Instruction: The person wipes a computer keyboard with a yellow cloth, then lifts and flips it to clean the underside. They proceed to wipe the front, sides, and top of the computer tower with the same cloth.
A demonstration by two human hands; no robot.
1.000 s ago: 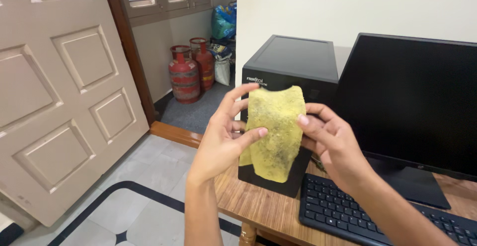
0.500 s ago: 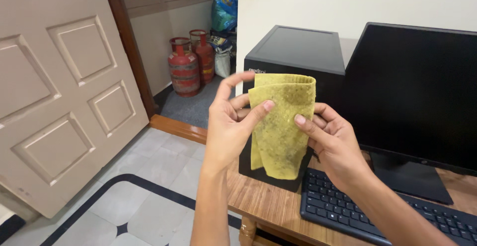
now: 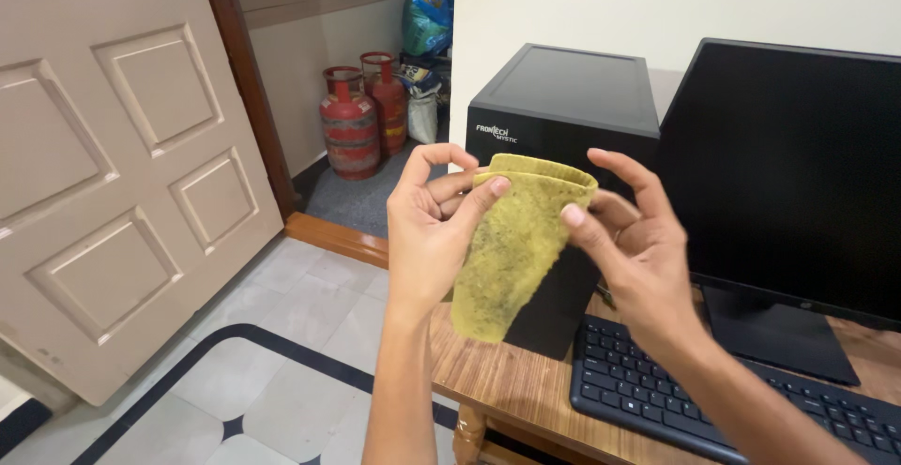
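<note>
The left hand (image 3: 427,230) and right hand (image 3: 629,244) are raised together in front of the black rectangular computer cabinet (image 3: 563,146), both clamped on a folded, stained yellow cleaning cloth (image 3: 511,244). The left thumb and fingers pinch the cloth's upper left edge; the right thumb presses its upper right edge, with the remaining right fingers spread. The cloth hangs downward, folded over at the top, above the wooden tabletop (image 3: 507,385). A black keyboard (image 3: 657,399) and black monitor (image 3: 798,174) stand to the right.
</note>
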